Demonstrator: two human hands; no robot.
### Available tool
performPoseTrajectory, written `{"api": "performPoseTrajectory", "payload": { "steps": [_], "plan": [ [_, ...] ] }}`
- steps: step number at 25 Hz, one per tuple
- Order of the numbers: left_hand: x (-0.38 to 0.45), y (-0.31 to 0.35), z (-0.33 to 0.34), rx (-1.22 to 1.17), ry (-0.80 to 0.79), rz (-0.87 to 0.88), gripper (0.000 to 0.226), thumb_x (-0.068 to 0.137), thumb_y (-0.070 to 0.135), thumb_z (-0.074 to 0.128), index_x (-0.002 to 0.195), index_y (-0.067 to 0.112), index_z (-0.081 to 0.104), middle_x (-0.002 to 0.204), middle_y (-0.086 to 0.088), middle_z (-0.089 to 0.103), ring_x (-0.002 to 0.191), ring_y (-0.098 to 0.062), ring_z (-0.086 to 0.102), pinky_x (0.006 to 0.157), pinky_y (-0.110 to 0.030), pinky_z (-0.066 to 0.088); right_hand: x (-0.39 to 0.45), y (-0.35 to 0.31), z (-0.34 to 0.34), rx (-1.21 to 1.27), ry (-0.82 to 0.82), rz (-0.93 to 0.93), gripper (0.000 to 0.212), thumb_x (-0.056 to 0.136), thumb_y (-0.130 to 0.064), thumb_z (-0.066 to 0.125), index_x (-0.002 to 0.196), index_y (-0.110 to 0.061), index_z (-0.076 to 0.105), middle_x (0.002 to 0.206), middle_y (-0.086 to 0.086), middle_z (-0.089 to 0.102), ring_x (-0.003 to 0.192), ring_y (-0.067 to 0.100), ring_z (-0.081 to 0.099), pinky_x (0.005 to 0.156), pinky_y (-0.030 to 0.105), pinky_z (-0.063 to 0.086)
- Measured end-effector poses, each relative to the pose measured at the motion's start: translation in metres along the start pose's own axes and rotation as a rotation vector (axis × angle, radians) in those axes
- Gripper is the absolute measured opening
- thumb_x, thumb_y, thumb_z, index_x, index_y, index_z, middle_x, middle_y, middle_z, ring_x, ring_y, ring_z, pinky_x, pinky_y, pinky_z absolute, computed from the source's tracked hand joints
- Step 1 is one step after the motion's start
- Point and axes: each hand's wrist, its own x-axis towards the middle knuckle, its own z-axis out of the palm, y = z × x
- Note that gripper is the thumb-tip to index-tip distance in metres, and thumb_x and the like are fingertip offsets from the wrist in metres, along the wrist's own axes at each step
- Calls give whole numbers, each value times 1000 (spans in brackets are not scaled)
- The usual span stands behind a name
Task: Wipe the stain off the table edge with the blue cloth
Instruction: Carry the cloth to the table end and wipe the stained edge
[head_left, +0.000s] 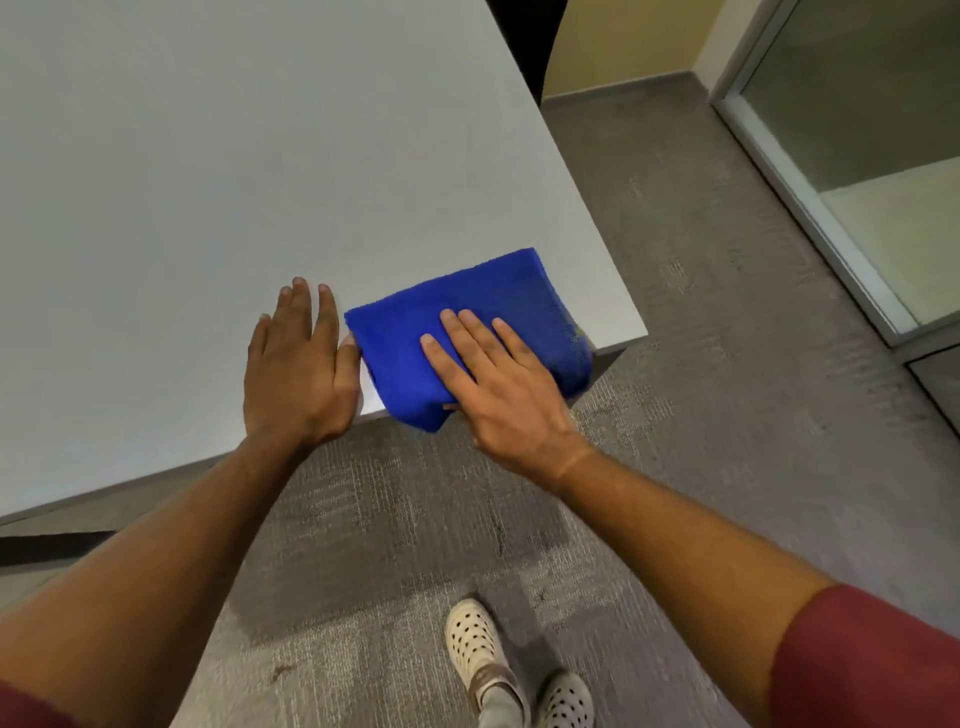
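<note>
A folded blue cloth (498, 317) lies on the near right corner of the pale grey table (234, 182) and hangs a little over its front edge. My right hand (493, 384) presses flat on the cloth, fingers spread on top and thumb tucked under the overhanging part. My left hand (298, 369) rests flat on the tabletop just left of the cloth, its thumb side touching the cloth. No stain shows; the edge under the cloth is hidden.
Grey carpet (701, 415) spreads in front of and to the right of the table. A glass partition with a metal frame (810, 208) stands at the far right. My feet in pale perforated shoes (478, 654) are below the corner.
</note>
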Motion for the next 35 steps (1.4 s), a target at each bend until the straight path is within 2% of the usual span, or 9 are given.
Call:
{"api": "performPoseTrajectory", "payload": {
  "steps": [3, 8, 12, 15, 18, 20, 22, 30, 35],
  "plan": [
    [0, -1, 2, 16, -12, -4, 67, 97, 48, 17, 156, 14, 13, 165, -12, 8, 152, -27, 6, 121, -42, 6, -18, 44, -5, -66, 18, 53, 63, 92, -11, 44, 153, -15, 29, 159, 15, 28, 148, 30, 26, 121, 44, 16],
    [-3, 1, -1, 5, -34, 3, 69, 97, 47, 15, 156, 12, 12, 164, -15, 7, 152, -26, 3, 122, -43, 5, -35, 84, -16, -93, -85, 143, 66, 94, -14, 49, 155, -15, 23, 161, 15, 23, 150, 29, 21, 123, 44, 12],
    [-3, 3, -7, -6, -80, -9, 72, 95, 50, 9, 157, 13, 6, 165, -10, -2, 152, -24, -3, 123, -42, 1, -36, 95, -37, 77, -231, 216, 81, 89, -36, 53, 157, -16, 13, 165, 13, 6, 152, 27, 5, 124, 47, 7],
    [-3, 5, -9, -14, -111, -26, 75, 92, 53, 6, 157, 15, 2, 165, -8, -7, 152, -22, -7, 123, -41, -1, -18, 93, -48, 351, -227, 462, 87, 83, -45, 46, 156, -14, 10, 165, 12, -4, 152, 26, -4, 123, 41, -1],
    [5, 7, -12, -67, -124, -10, 75, 92, 53, 6, 156, 16, 0, 164, -7, -9, 151, -20, -10, 123, -39, -4, 7, 80, -40, 212, -217, 601, 83, 96, -59, 28, 155, -6, 4, 163, 21, -5, 151, 34, -4, 123, 46, 1],
    [24, 9, -12, -116, -116, 42, 74, 93, 51, 10, 156, 13, 4, 165, -11, -4, 152, -22, -7, 122, -39, -4, 19, 74, -32, 119, -193, 647, 86, 96, -63, 20, 155, -3, 5, 162, 24, -2, 151, 37, -2, 123, 48, 3],
    [46, 13, -11, -118, -91, 75, 74, 94, 49, 14, 156, 10, 7, 165, -13, 0, 152, -25, -3, 121, -38, -3, 29, 78, -28, 139, -162, 688, 84, 96, -61, 22, 155, -2, 6, 162, 24, 1, 151, 37, 1, 122, 48, 7],
    [114, 33, -1, -101, -83, 77, 73, 93, 44, 18, 155, 7, 10, 164, -16, 3, 152, -26, -1, 123, -41, 0, 71, 125, -24, 312, -139, 675, 63, 104, -33, 30, 153, 2, 12, 161, 22, 18, 147, 32, 24, 119, 39, 24],
    [118, 38, 1, -62, -44, 64, 71, 94, 44, 20, 155, 9, 16, 164, -15, 8, 152, -24, 3, 123, -41, 3, 109, 157, -18, 463, -110, 655, 59, 102, -26, 35, 153, -2, 17, 155, 17, 32, 132, 36, 45, 106, 47, 39]
  ]
}}
